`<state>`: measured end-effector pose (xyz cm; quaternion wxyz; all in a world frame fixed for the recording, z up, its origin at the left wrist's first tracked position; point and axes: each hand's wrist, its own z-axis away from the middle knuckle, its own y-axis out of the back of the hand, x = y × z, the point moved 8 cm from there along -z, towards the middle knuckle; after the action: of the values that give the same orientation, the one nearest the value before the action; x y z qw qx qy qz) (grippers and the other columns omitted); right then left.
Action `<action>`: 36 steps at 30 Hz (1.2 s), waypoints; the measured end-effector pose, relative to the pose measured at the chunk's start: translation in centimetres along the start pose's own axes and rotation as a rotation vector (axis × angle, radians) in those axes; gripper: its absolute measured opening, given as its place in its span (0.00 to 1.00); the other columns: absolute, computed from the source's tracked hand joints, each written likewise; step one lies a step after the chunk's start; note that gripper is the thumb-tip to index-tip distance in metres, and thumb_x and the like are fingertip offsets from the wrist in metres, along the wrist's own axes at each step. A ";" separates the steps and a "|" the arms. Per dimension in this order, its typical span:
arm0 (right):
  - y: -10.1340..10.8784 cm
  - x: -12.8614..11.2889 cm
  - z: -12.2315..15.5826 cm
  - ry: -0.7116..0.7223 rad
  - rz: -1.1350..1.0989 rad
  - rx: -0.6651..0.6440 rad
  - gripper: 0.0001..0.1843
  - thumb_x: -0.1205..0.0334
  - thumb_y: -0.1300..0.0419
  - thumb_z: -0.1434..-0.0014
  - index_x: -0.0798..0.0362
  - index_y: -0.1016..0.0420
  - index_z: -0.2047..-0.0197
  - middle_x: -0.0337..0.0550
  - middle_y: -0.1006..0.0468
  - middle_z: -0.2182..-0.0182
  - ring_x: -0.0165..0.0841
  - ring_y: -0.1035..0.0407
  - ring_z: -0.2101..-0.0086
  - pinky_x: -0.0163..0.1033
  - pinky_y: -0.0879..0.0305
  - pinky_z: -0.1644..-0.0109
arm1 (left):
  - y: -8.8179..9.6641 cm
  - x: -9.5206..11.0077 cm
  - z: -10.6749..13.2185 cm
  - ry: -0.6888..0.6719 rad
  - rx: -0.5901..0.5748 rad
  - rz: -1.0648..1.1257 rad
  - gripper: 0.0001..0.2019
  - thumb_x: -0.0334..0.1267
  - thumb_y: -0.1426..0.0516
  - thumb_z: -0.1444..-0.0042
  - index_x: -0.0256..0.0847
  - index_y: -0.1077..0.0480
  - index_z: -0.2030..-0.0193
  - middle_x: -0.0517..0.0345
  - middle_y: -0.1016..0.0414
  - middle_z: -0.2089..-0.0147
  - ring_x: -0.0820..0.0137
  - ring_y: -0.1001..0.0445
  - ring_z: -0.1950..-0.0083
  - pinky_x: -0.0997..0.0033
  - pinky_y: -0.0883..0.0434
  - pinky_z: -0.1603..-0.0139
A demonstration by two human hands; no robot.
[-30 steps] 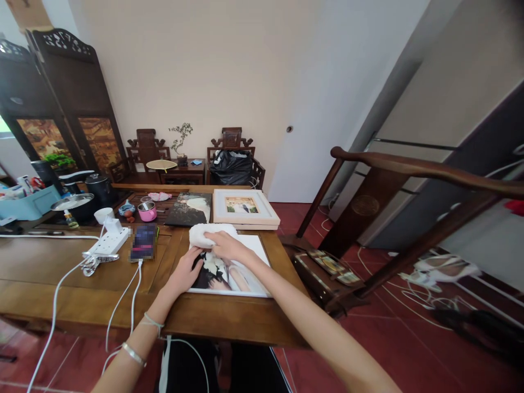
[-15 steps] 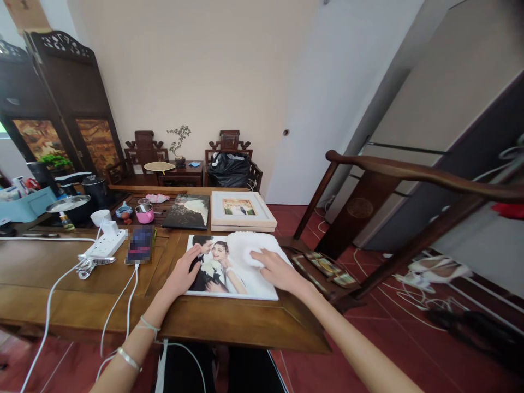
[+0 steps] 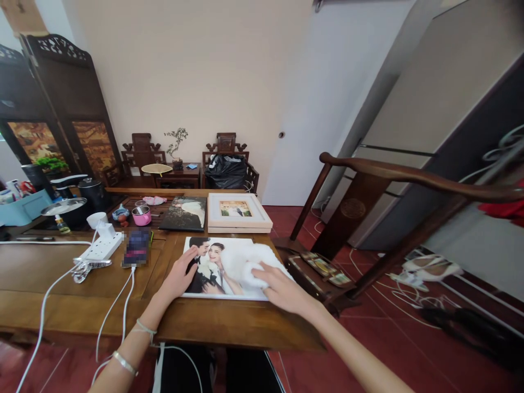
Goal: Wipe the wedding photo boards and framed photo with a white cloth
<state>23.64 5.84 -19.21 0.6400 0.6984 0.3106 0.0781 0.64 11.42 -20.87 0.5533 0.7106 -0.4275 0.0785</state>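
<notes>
A wedding photo panel (image 3: 213, 275) with a white edge lies flat near the table's front edge. My left hand (image 3: 182, 273) rests on its left side, fingers stretched out and holding nothing. On the panel's right part sits a white fluffy cloth (image 3: 237, 261), hiding much of the picture there. My right hand (image 3: 278, 284) has its fingers closed on a bunched part of this cloth, pressing it against the panel.
Behind the panel are a white framed photo (image 3: 235, 210) and a dark photo board (image 3: 184, 213). To the left lie a phone (image 3: 137, 248), a power strip (image 3: 102, 245) with white cables and a pink cup (image 3: 141, 215). A wooden chair (image 3: 352, 207) stands at the right.
My right hand has moved slightly toward the front edge with the white fluffy cloth, which now bunches differently. My left hand stays on the panel. The view has shifted slightly.
</notes>
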 end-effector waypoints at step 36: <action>0.0 0.2 -2.3 -0.025 -0.016 0.027 0.28 0.77 0.55 0.56 0.56 0.31 0.51 0.53 0.30 0.50 0.44 0.39 0.46 0.50 0.40 0.46 | 0.0 0.1 0.0 0.001 -0.010 0.001 0.21 0.37 0.53 0.40 0.38 0.40 0.40 0.50 0.42 0.35 0.65 0.46 0.34 0.57 0.48 0.34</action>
<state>22.59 7.89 -18.88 0.6351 0.7053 0.3091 0.0600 0.69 11.34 -20.81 0.5569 0.7076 -0.4281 0.0771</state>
